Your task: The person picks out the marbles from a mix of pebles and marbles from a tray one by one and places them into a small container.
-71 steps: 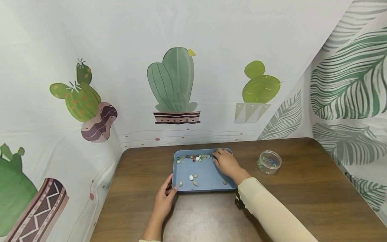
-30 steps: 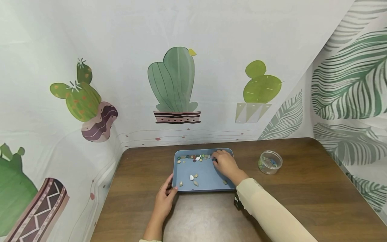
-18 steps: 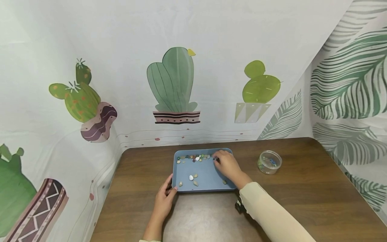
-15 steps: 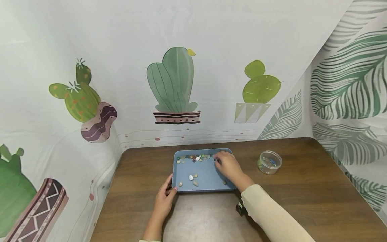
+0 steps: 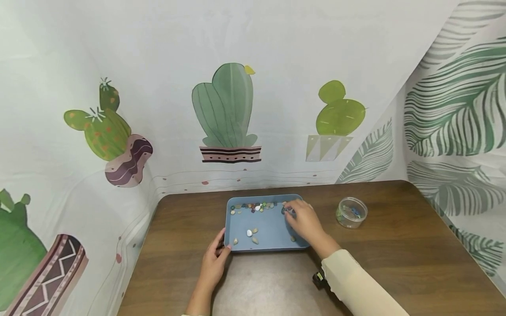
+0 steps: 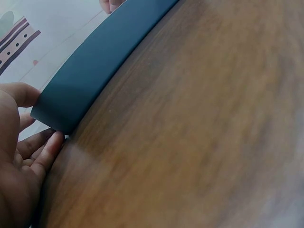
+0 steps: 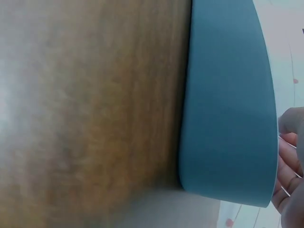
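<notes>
A shallow blue tray (image 5: 272, 228) lies on the table with colourful pebbles (image 5: 253, 206) lined along its far side. My left hand (image 5: 215, 261) grips the near left corner, thumb by the rim and fingers low at the outer wall, as the left wrist view shows. Over the tray's right half, my right hand (image 5: 306, 219) has its fingers bent, and the fingertips pinch a small dark blue pebble (image 5: 283, 210). A white pebble (image 5: 249, 233) and several tan ones lie in the tray's near part. In the right wrist view the tray's wall hides what those fingers touch.
A round clear tub (image 5: 351, 213) with green and blue pieces stands right of the tray. The brown wooden table (image 5: 387, 237) ends at a cloth backdrop printed with cacti (image 5: 229, 105). A black device (image 5: 318, 279) sits under the right sleeve.
My right hand has drawn back slightly to the right and nearer, with the dark pebble shifting at its fingertips. More pebbles show at the far side. My left hand keeps its place.
</notes>
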